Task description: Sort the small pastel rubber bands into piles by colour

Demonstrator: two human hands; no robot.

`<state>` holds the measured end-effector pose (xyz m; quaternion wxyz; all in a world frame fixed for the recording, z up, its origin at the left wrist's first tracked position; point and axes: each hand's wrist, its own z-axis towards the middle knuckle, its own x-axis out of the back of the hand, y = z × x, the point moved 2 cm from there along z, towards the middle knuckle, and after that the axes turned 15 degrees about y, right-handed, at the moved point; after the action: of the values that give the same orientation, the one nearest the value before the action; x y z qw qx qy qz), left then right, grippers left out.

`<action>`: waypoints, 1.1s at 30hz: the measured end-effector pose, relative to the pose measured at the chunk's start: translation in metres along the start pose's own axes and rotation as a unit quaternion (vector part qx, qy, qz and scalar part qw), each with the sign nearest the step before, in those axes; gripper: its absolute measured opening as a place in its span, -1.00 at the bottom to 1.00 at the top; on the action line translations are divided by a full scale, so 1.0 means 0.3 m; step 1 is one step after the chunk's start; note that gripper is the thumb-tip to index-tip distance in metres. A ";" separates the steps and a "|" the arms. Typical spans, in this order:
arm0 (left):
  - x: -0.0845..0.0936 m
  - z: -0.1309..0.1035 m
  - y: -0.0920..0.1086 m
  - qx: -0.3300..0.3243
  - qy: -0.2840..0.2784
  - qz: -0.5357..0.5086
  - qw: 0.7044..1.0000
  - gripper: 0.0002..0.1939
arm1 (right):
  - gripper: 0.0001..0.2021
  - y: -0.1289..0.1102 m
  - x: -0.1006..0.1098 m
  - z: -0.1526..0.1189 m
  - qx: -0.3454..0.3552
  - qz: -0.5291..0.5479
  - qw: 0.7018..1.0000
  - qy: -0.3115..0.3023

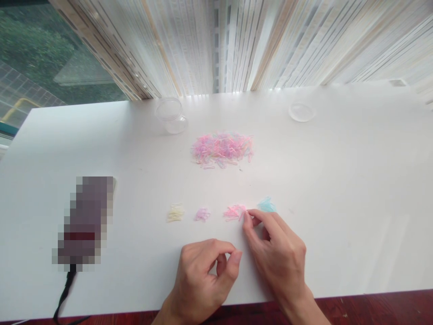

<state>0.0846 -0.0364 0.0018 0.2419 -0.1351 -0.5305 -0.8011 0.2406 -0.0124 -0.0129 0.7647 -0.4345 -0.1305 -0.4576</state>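
Pink loops, thin as thread, lie in a little heap (234, 212) on the white table (338, 180), and from where I stand the right hand (282, 253) is right at its edge. Thumb and forefinger are pinched together there, touching the heap's right end; I can't tell whether a loop is caught between them. Such flimsy bits seem to call for a fingertip hold, with the wrist low and the palm off to the side, so the heap stays in view. Just beyond those knuckles sits a blue heap (267, 204), partly behind the hand. The left hand (203, 273) rests nearer the person, below the pink heap, its forefinger curled round to the thumb in a ring and the other fingers folded in; I see nothing in its grasp. Off to the left are a purple heap (202, 214) and a yellow heap (175, 212). All four lie in a rough row with bare gaps between, probably so the colours don't mingle. Farther from the person, about centred, spreads a bigger mixed pile (222, 149), within easy reach of either hand. A clear tub (173, 123) stands behind it to the left and a clear lid (301, 113) lies to the right, both out of the hands' way. Far left lies a blurred dark object (86, 221) with a black cord (67, 286).
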 end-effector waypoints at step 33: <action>-0.080 -0.008 0.014 -0.133 0.020 0.239 0.962 -0.78 | -0.88 0.010 0.025 0.030 -0.101 0.077 0.992 -0.013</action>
<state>0.1073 -0.0342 -0.0073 0.4167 -0.2733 -0.3664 -0.7858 0.2490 -0.0091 -0.0046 0.7479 -0.5244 -0.0594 -0.4026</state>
